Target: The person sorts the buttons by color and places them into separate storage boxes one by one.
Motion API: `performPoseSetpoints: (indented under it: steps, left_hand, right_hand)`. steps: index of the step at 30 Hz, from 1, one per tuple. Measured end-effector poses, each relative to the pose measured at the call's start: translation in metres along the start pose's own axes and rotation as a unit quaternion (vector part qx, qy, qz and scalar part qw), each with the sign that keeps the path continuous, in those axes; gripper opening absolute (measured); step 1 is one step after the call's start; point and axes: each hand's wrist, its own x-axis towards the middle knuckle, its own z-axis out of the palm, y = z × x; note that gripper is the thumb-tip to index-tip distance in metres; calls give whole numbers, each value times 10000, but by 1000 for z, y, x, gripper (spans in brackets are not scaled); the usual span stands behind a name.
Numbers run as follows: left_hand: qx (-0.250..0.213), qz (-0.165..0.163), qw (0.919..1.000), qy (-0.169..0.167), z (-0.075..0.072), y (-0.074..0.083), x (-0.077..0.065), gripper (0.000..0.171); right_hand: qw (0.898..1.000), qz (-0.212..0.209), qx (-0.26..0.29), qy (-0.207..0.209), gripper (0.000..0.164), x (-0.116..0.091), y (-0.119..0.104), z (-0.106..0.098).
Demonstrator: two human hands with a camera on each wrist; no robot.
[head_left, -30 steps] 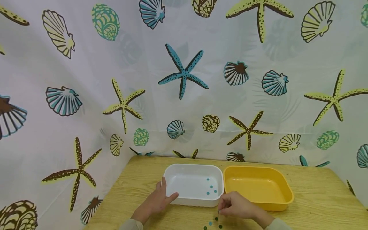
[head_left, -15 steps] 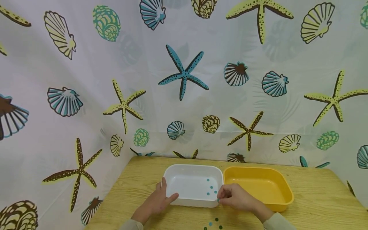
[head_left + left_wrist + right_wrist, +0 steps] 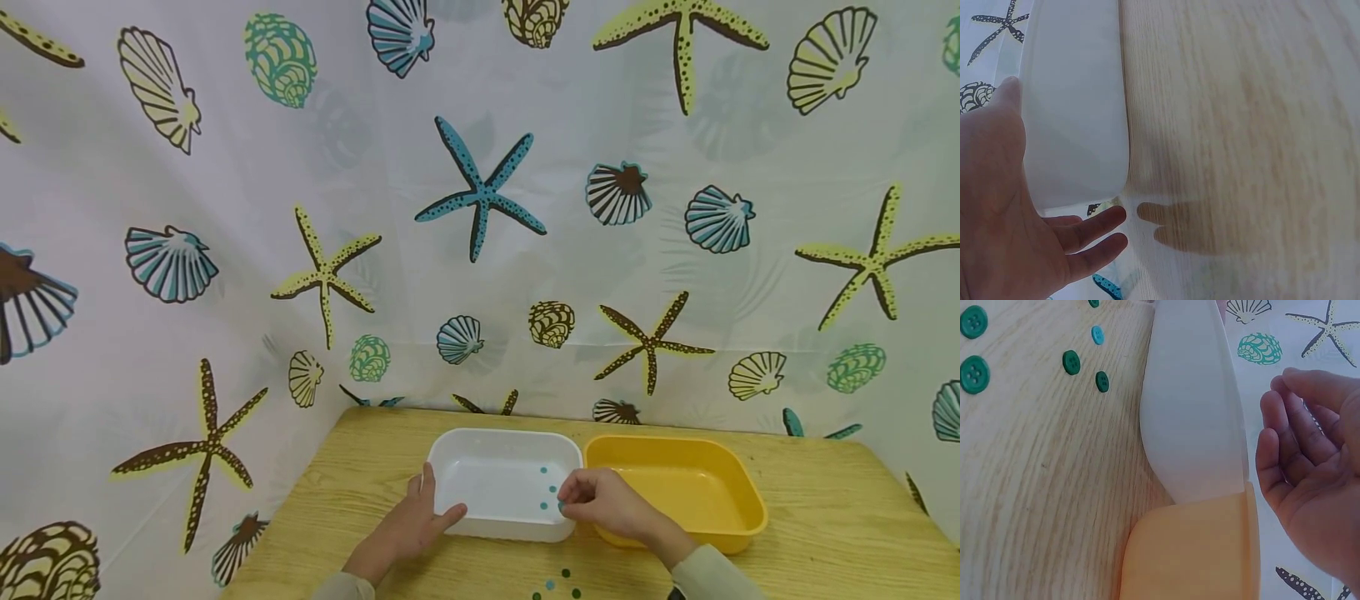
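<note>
Shifted slightly up and leftward from the position half a second earlier, the right hand [image 3: 611, 504] now reaches over the near right corner of the white tray [image 3: 480, 492]. Its thumb and index fingertip meet in a pinch on a small blue button [image 3: 560, 506], largely hidden by the fingers in the head view. Three loose blue buttons [image 3: 552, 489] lie on the tray floor just beside the fingertips; they appear as flat, round, light blue discs. On the wooden table [image 3: 825, 500], in front of the tray, lie green buttons [image 3: 974, 374] and a single light blue companion [image 3: 1098, 335]. Seen from the right wrist, the green ones are deep in colour and circular, with a raised rim and small holes at the centre. The left hand [image 3: 412, 521] rests at the tray's near left corner, fingers extended and spread, thumb laid over the near rim. A yellow tray [image 3: 675, 500] stands just beside the white one, on its right.
</note>
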Motion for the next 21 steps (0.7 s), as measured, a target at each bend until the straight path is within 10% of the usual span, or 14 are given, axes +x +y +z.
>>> performPoseSetpoints:
  steps: [21]
  left_hand:
    - [-98,73,9999,22,1,-2,1,101]
  right_hand:
    - [9997,-53,-253,23,9,23,3,3]
